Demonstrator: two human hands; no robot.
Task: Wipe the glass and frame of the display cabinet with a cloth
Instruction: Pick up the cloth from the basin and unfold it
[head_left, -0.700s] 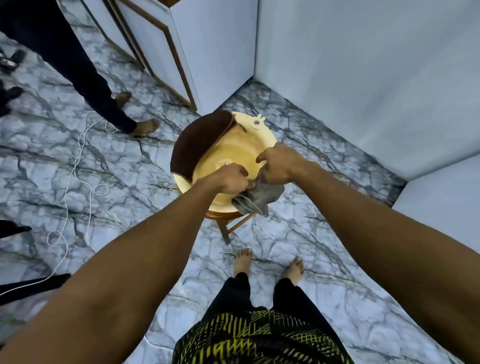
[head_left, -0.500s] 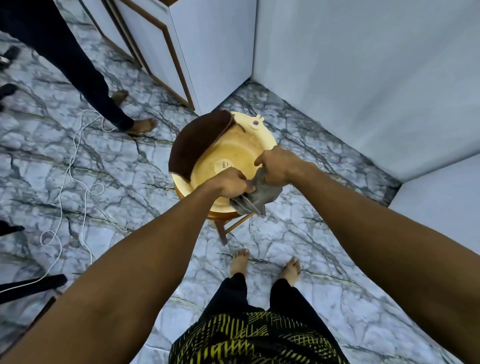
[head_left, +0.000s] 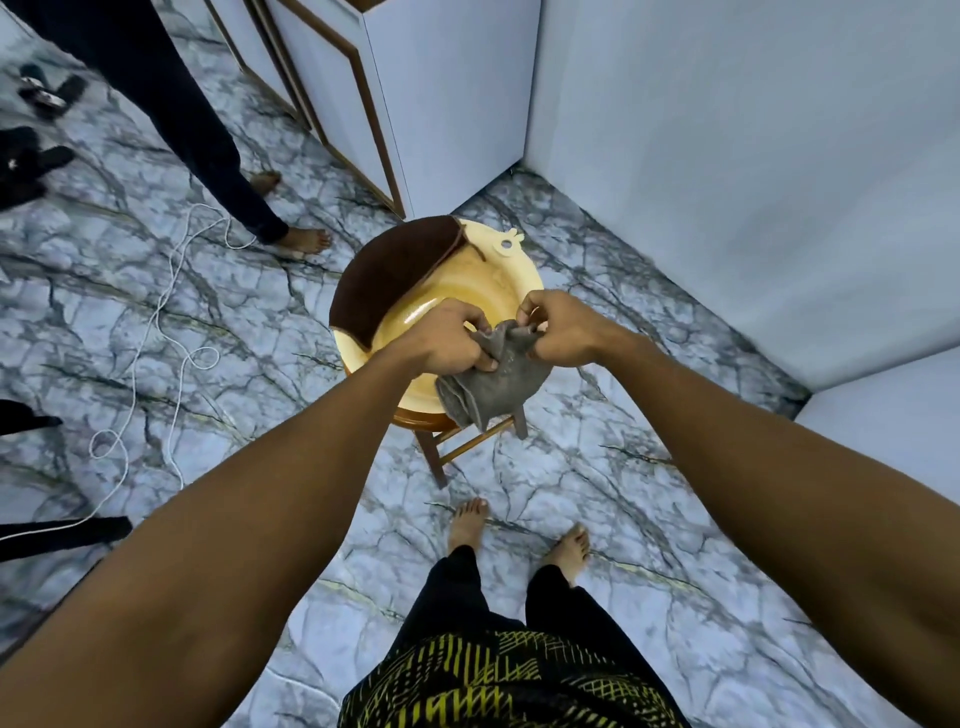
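Observation:
A grey cloth (head_left: 491, 391) hangs bunched between both my hands above the near rim of a yellow basin (head_left: 511, 275). My left hand (head_left: 448, 343) grips its left part with curled fingers. My right hand (head_left: 558, 332) pinches its upper right edge. The basin stands on a wooden stool (head_left: 441, 447), and a brown cloth (head_left: 389, 275) is draped over its far left rim. The white display cabinet (head_left: 441, 93) with a brown frame stands behind the basin.
Another person's leg and bare foot (head_left: 306, 240) stand at the left of the basin. A white cord (head_left: 156, 332) loops over the marble floor. White walls (head_left: 727, 156) close the right side. My own feet (head_left: 519, 535) are below the stool.
My hands have drawn slightly apart and the grey cloth has spread out and hangs lower between them. The view has shifted a little.

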